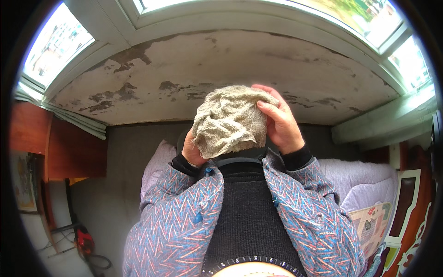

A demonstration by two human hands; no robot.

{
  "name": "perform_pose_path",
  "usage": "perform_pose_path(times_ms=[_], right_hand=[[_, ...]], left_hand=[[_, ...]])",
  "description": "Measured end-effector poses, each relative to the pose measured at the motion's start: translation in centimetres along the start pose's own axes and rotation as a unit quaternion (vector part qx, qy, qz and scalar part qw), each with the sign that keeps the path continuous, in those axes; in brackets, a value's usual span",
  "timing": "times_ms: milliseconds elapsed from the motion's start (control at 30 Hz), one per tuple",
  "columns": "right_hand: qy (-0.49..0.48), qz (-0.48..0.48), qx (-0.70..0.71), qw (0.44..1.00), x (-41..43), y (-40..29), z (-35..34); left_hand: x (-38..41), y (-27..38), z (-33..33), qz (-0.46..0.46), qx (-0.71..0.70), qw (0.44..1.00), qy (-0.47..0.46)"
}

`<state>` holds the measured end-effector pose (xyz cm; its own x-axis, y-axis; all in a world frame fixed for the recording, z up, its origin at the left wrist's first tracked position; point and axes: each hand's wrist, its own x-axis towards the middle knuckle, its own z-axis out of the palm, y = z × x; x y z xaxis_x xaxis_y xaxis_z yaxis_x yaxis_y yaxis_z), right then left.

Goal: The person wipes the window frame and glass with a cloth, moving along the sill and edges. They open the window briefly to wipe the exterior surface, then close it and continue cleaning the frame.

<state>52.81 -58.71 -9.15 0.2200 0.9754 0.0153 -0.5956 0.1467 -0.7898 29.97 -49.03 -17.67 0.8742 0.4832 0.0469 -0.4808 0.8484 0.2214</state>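
Observation:
A crumpled beige terry cloth (pixel 232 121) is held up in front of my chest, its lower edge frayed. My right hand (pixel 282 121) pinches its upper right side, with the thumb on the near face and the fingers behind. At the lower left, my left hand (pixel 192 149) supports the cloth; most of its fingers are hidden behind the fabric. Both hands are raised in the air, apart from the wall.
Ahead, a low wall (pixel 242 59) with peeling paint runs beneath white-framed windows (pixel 270 12). A lilac quilted cover (pixel 360 176) lies to my right. Wooden furniture (pixel 76 149) stands left, with a red-and-black appliance (pixel 84 240) on the floor. A pale curtain (pixel 387 114) hangs at right.

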Motion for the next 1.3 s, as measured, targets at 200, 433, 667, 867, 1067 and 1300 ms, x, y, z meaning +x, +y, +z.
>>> perform_pose_path(times_ms=[200,433,667,867,1067,1300], right_hand=[[-0.015,0.009,-0.030,0.999,-0.1,-0.1,0.4],[0.014,-0.110,-0.428,0.897,0.4,1.8,-0.9],[-0.162,-0.120,-0.457,0.866,-1.0,2.5,2.0],[-0.088,-0.120,-0.448,0.882,-0.6,3.2,2.8],[0.003,0.018,-0.143,0.990,0.2,3.1,0.6],[0.032,-0.036,-0.065,0.997,0.3,1.3,-2.3]], left_hand=[[0.0,-0.7,1.4,-0.005,0.049,0.999,-0.011],[0.9,-0.9,3.1,0.040,0.108,0.993,0.034],[1.6,-1.9,3.9,0.141,0.285,0.946,0.060],[1.5,-2.2,3.8,0.149,0.311,0.932,0.112],[1.7,-1.2,4.3,0.143,0.192,0.966,0.094],[1.2,1.8,2.7,0.229,0.173,0.948,0.135]])
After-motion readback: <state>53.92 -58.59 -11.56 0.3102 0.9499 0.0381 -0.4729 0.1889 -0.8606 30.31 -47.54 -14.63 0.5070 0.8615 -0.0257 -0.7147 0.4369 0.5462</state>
